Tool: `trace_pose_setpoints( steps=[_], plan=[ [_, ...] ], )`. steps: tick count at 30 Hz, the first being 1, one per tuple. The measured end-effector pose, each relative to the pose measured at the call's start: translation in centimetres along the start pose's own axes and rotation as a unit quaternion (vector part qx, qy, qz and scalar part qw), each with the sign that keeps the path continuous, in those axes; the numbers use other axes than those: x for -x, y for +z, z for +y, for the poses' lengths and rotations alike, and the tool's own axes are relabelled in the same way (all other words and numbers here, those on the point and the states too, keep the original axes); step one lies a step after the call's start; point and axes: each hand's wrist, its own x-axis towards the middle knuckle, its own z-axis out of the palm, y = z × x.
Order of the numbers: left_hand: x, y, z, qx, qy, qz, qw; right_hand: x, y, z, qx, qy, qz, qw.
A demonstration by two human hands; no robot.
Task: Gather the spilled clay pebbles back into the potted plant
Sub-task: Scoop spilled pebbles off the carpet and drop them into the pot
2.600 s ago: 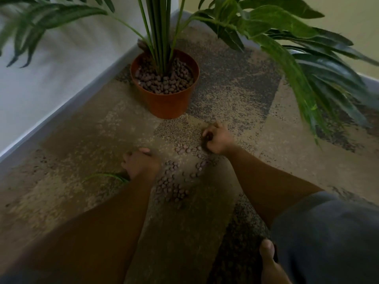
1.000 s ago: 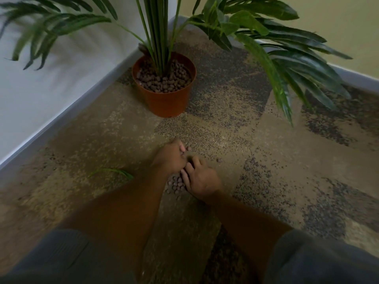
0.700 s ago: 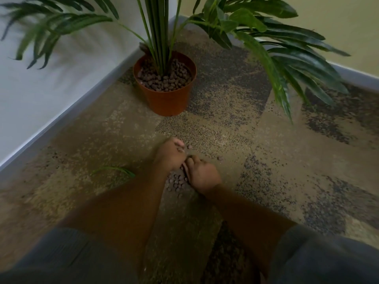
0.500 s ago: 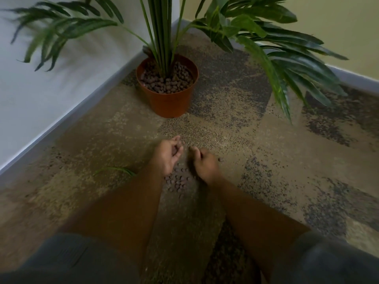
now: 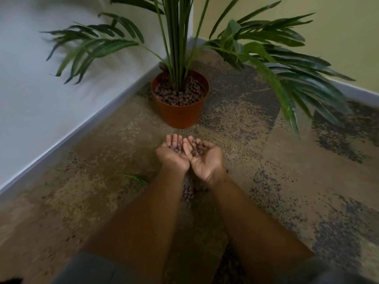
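Two cupped hands, your left [image 5: 173,154] and right [image 5: 204,157] pressed together mid-frame, cradle brown clay pebbles [image 5: 195,149] below the terracotta plastic plant pot [image 5: 181,114].

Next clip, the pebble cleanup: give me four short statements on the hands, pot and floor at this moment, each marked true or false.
1. Both hands, left hand and right hand, are cupped palm-up with clay pebbles in them. True.
2. The hands are directly over the pot. False: they are short of it, over the carpet.
3. No pebbles remain on the carpet. False: spilled pebbles lie between the forearms.
4. The pot stands upright. True.
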Motion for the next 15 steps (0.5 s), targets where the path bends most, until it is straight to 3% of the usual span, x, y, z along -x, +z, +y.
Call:
trace_pose_setpoints(
  steps=[8, 15],
  plan=[
    [1.7, 6.0, 2.1, -0.005, 0.062, -0.07, 0.996, 0.4, 7.3, -0.4, 0.075, -0.099, -0.003, 0.992],
    [2.8, 12.3, 4.7, -0.056, 0.068, -0.083, 0.993, 0.3, 14.0, -2.0, 0.083, -0.133, -0.014, 0.988]
  ],
)
